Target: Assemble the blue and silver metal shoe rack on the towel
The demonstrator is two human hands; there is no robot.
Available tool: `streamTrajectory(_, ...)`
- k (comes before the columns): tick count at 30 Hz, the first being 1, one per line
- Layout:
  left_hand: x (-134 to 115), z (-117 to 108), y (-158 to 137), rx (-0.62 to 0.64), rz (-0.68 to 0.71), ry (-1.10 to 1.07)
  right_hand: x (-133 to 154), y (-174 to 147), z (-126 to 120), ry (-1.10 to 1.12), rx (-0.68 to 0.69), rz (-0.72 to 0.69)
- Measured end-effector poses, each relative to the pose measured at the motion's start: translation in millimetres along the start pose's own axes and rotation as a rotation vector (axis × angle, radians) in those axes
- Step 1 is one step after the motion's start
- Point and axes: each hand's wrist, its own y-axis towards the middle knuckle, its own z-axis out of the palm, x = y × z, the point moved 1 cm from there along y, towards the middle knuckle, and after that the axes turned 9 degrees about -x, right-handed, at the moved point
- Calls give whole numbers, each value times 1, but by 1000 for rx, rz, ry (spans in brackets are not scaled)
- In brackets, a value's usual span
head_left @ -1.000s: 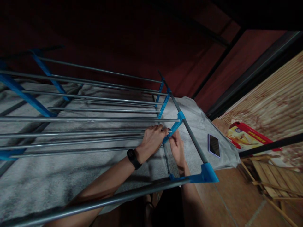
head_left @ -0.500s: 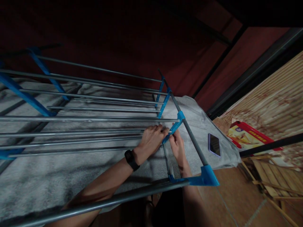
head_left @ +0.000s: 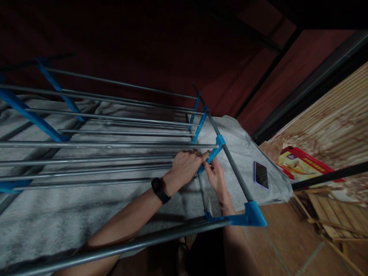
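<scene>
The left hand (head_left: 186, 166) is curled round the end of a thin metal rod (head_left: 115, 159), right up against a blue bracket (head_left: 214, 154). The right hand (head_left: 215, 177) pinches that bracket from its other side, with thumb and fingers close together. The fingertips are partly hidden. The bracket is flat, smooth and looks like plastic. It belongs to a rack (head_left: 115, 145) that stretches off to its left, with long, round, shiny grey rods. A fatter grey tube (head_left: 235, 172) slopes from the bracket's top down to a chunky blue corner (head_left: 253, 215). A black watch (head_left: 160, 190) is on the left wrist.

Under the bracket is a soft, fuzzy grey cloth (head_left: 71, 214) with wrinkles. Right of the bracket, a phone (head_left: 261, 175) lies on it. Farther right are a shiny red and yellow box (head_left: 304, 165), a slatted wooden chair (head_left: 336, 214) and a brown tile floor (head_left: 284, 245). Behind the bracket hangs something dark red.
</scene>
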Motion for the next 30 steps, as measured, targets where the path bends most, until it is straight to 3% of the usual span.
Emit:
streamTrajectory(12,-3,3,0,-27,-10,-6,11,-6,5,-121,-79,0)
streamTrajectory(30,-7,3,-1,-32,-36,27,15,-10,8,-253,-87,10)
